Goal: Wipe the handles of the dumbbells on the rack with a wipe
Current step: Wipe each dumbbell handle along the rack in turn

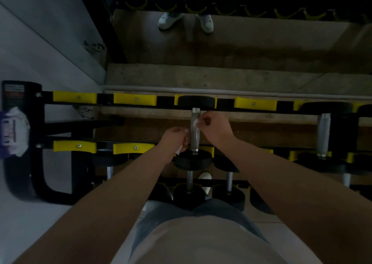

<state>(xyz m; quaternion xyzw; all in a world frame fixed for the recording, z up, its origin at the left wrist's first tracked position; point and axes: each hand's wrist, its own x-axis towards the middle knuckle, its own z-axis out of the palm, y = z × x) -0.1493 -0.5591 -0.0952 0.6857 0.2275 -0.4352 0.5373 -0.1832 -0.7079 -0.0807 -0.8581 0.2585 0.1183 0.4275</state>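
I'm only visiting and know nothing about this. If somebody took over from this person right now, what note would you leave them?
Left hand: pinches one end of the white wipe, left of the silver knurled handle.
Right hand: pinches the wipe's other end, right of that handle.
The black-headed dumbbell lies in the yellow cradles of the black rack, top tier.
Done: cannot tell which handles are already clean.
Left: finish this handle, then probably the neighbouring dumbbell handle and the lower tiers.
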